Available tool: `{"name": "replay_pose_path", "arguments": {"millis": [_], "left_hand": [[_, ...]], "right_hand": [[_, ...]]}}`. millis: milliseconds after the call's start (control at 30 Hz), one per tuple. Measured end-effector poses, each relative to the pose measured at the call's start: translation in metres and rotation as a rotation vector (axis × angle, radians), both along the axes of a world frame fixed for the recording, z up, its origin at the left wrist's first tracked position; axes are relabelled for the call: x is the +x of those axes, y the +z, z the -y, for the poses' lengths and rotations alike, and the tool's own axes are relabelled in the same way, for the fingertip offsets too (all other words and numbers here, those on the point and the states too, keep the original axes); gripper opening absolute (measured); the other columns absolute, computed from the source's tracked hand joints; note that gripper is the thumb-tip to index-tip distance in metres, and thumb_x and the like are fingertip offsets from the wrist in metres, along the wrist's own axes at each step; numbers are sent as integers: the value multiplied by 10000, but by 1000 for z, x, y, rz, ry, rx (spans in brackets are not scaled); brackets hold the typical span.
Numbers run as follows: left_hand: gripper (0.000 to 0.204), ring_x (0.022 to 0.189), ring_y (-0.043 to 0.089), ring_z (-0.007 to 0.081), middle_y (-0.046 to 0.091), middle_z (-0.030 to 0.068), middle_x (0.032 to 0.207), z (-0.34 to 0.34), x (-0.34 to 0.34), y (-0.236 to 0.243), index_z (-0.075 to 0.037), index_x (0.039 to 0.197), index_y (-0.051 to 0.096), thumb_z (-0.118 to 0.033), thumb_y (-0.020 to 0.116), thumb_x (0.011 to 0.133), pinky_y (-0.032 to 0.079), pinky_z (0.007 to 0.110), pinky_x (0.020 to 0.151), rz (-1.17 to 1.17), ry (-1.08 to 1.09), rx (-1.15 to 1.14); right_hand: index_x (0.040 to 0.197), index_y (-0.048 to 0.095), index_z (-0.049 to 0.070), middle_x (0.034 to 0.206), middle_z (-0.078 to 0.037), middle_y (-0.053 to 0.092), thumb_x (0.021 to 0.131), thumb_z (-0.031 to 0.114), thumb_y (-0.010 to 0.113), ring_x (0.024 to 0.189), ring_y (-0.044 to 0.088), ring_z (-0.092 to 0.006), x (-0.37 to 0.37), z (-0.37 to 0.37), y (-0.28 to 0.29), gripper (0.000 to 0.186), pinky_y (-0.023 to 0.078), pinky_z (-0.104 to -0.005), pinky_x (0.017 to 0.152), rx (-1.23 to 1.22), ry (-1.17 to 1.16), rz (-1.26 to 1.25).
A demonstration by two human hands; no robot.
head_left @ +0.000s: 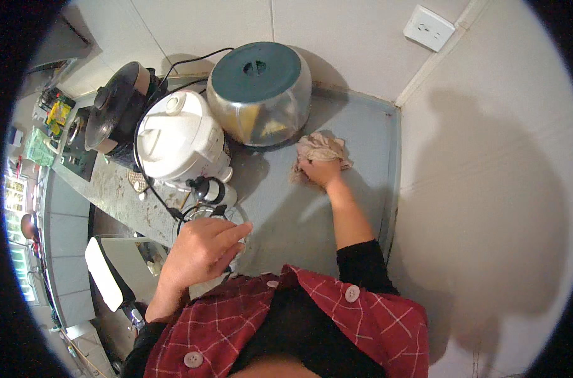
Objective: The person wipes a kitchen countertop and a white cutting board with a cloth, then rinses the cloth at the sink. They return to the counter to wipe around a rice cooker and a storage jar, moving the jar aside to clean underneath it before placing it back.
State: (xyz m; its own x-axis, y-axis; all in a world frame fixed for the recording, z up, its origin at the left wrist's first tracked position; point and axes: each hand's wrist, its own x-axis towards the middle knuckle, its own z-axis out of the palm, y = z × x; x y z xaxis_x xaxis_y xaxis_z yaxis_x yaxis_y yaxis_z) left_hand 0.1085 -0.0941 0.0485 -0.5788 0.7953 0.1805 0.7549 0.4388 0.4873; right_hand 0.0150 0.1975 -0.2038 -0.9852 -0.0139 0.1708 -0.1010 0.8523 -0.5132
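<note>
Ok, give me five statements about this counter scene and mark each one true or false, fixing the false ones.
1. The right hand is on a crumpled cloth. True.
2. The cloth lies to the left of the white appliance. False: it lies to the right of it.
3. The rounded container has a dark green lid. True.
4. The wall socket is black. False: it is white.
5. The left hand is on the cloth too. False: it is apart from it, nearer the person's body.
</note>
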Motion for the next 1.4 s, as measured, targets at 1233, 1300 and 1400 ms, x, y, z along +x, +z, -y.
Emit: {"name": "replay_pose_path", "arguments": {"millis": [1233,1300,1400], "left_hand": [[298,700,621,299,632,180,809,124,31,-42,42,1052,619,50,581,757,481,357,634,149,317,89],[305,703,625,299,637,177,819,107,32,-36,40,1054,619,54,586,752,483,357,636,159,312,43],[325,706,630,313,647,179,827,90,32,-28,25,1056,623,59,613,734,485,362,636,137,256,33]], "right_hand": [[1308,484,24,1323,-187,484,859,239,490,1170,463,-408,88,31,40,498,361,-553,961,266,-702,152],[1247,534,23,1264,-195,526,855,282,491,1142,500,-381,58,-17,28,472,428,-527,885,143,-703,215],[1192,576,8,1204,-214,565,873,309,465,1109,538,-368,45,-58,-16,452,457,-502,869,169,-726,145]]}}
